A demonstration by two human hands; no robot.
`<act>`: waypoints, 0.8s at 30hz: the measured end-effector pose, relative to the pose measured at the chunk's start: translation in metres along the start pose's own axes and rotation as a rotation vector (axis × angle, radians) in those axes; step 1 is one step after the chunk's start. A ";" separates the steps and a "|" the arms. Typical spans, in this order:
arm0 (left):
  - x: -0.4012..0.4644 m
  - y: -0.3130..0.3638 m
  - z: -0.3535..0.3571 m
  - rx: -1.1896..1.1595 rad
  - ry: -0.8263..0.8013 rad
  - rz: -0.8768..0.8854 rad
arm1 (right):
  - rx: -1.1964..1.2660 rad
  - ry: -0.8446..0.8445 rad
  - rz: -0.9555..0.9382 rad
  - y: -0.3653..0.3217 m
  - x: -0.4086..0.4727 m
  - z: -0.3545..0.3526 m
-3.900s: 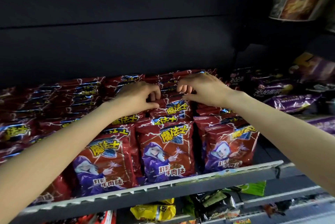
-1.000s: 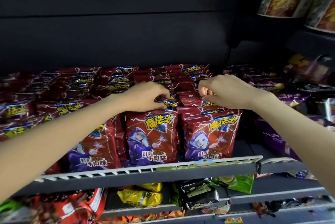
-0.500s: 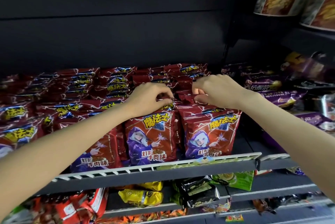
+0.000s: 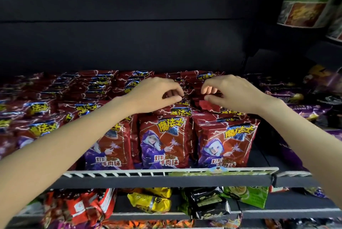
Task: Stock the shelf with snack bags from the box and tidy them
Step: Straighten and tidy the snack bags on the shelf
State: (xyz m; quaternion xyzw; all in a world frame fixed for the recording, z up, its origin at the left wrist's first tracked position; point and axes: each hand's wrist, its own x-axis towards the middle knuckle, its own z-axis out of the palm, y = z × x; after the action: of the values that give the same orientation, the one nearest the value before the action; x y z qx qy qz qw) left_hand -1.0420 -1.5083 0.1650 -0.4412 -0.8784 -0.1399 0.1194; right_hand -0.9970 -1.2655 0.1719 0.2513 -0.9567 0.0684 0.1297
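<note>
now my left hand [image 4: 157,95] and right hand [image 4: 229,95] pinch red snack bags' [image 4: 164,145] top edges, fingers curled, to straighten the rows.

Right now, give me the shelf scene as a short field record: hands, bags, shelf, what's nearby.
left hand: fingers curled at the tops of the red snack bags, middle row
right hand: pinching a red bag top in the row to the right
bags: upright, in rows front to back
shelf rail: white, in front of the front bags
right of red bags: purple bags
shelf below: yellow bag, black bag, green bag
</note>
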 end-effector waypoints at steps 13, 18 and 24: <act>-0.114 -0.102 -0.048 0.132 -0.237 -0.247 | 0.097 -0.127 -0.196 -0.095 0.101 0.036; -0.121 -0.114 -0.053 -0.004 -0.231 -0.222 | 0.004 -0.261 -0.171 -0.111 0.125 0.063; -0.118 -0.115 -0.047 -0.055 -0.342 -0.197 | 0.091 -0.305 -0.289 -0.110 0.126 0.068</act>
State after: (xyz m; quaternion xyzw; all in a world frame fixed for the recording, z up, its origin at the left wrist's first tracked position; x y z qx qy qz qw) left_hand -1.0625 -1.6776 0.1533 -0.3735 -0.9206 -0.0978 -0.0582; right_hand -1.0623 -1.4323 0.1493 0.3987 -0.9153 0.0535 -0.0195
